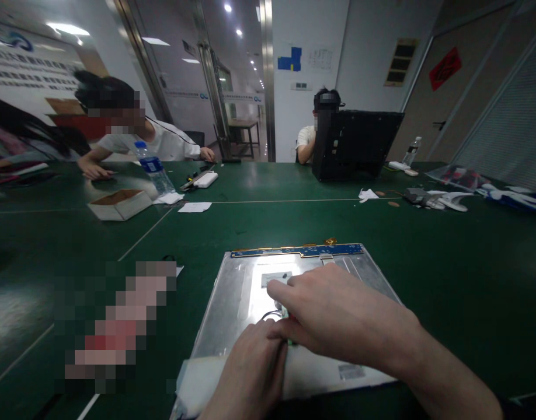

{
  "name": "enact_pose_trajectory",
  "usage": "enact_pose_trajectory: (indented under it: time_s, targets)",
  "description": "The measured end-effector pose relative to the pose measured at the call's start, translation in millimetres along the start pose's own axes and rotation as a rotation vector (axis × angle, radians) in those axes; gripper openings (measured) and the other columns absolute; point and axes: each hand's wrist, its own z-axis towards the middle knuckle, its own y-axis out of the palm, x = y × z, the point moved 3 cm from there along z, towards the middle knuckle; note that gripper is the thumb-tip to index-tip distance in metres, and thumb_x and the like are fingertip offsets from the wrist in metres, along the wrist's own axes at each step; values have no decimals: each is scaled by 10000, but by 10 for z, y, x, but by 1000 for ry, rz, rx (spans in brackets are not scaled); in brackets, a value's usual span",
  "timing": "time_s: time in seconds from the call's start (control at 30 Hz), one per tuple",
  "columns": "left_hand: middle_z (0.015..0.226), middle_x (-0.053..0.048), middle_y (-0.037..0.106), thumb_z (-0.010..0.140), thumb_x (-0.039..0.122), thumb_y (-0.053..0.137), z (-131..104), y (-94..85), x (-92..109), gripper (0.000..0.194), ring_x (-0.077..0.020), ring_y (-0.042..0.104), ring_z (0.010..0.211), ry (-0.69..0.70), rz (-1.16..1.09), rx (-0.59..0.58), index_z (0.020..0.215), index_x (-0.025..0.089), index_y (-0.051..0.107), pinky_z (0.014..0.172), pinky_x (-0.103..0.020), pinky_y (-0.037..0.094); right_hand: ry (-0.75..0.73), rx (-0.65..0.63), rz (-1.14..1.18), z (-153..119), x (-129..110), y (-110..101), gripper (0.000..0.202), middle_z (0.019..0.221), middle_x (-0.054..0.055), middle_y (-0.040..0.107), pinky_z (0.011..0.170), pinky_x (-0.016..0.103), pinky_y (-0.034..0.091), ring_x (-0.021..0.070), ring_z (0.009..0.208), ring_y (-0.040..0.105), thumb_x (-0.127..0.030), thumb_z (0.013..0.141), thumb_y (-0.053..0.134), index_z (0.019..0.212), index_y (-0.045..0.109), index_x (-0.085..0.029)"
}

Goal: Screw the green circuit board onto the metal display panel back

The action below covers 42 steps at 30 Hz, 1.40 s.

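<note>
A flat metal panel [233, 303] with a blue circuit strip [289, 251] along its far edge lies in front of me on the green table. My right hand [320, 303] reaches over its middle with the fingers bent around a small green and metallic piece, which is mostly hidden. Low on the panel, my left hand [259, 356] touches the right hand's fingertips; its own fingertips are hidden behind them. A thin dark wire [271, 314] curves out between the two hands.
A blurred pinkish object [128, 321] lies left of the panel. Farther off are an open box [119, 204], a water bottle [154, 169], a large black monitor-like case [359, 143] and white gloves [443, 199]. Other people sit across the table and at the left.
</note>
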Motion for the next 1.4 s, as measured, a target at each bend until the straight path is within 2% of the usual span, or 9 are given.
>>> enact_pose_trajectory:
  time_s: [0.17, 0.3, 0.5, 0.7, 0.8, 0.93, 1.2, 1.4]
  targets:
    - [800, -88, 660, 843, 128, 382, 0, -14, 9, 208, -229, 627, 709, -21, -23, -14, 819, 186, 580, 630, -350, 515, -27, -10, 31, -22, -20, -25, 144, 741, 12, 652, 449, 275, 268, 140, 564, 565, -255, 898, 506, 999, 574, -177]
    - [811, -81, 654, 831, 133, 414, -4, -12, 4, 180, -218, 624, 742, -37, -29, -16, 819, 192, 583, 691, -334, 524, -54, -38, 61, -44, -35, -46, 158, 777, 20, 651, 456, 267, 263, 133, 577, 539, -190, 837, 535, 993, 549, -171]
    - [817, -90, 644, 822, 116, 395, -23, 29, -11, 188, -239, 618, 748, -24, 10, -5, 824, 184, 570, 675, -373, 521, -80, -42, 66, -44, -52, -55, 153, 789, 26, 653, 457, 280, 258, 150, 592, 546, -228, 837, 536, 981, 536, -176]
    - [822, -88, 648, 839, 117, 392, -28, 15, -11, 187, -236, 618, 717, 0, 4, -9, 828, 188, 566, 627, -364, 505, -6, -8, 42, -22, -12, -12, 235, 751, 19, 659, 458, 284, 266, 162, 580, 563, -323, 889, 532, 1070, 556, -175]
    - [869, -94, 660, 863, 119, 382, -41, 28, -24, 214, -242, 634, 758, -11, -14, -28, 911, 188, 579, 649, -366, 506, 28, -4, 12, -4, 4, 11, 292, 764, 27, 681, 475, 281, 294, 176, 607, 603, -361, 915, 524, 1134, 559, -172]
    - [957, -96, 669, 865, 116, 389, -44, 27, -24, 249, -243, 640, 833, -23, -52, -41, 1001, 202, 580, 704, -368, 506, 73, -8, -9, 11, 8, 12, 309, 766, 33, 695, 500, 278, 329, 189, 628, 623, -433, 925, 507, 1094, 588, -188]
    - [819, -76, 658, 825, 115, 403, 4, -6, 16, 188, -232, 617, 728, -34, -24, -36, 824, 194, 573, 660, -350, 498, -6, -27, 55, -30, -27, -43, 185, 777, 30, 658, 475, 270, 263, 145, 580, 529, -234, 892, 484, 1052, 555, -173]
    - [817, -82, 646, 829, 132, 400, 10, -41, 44, 191, -234, 614, 725, -28, 10, -1, 818, 184, 584, 661, -361, 514, -82, -43, 89, -43, -72, -59, 142, 815, 43, 654, 480, 280, 286, 148, 607, 527, -239, 853, 505, 974, 539, -173]
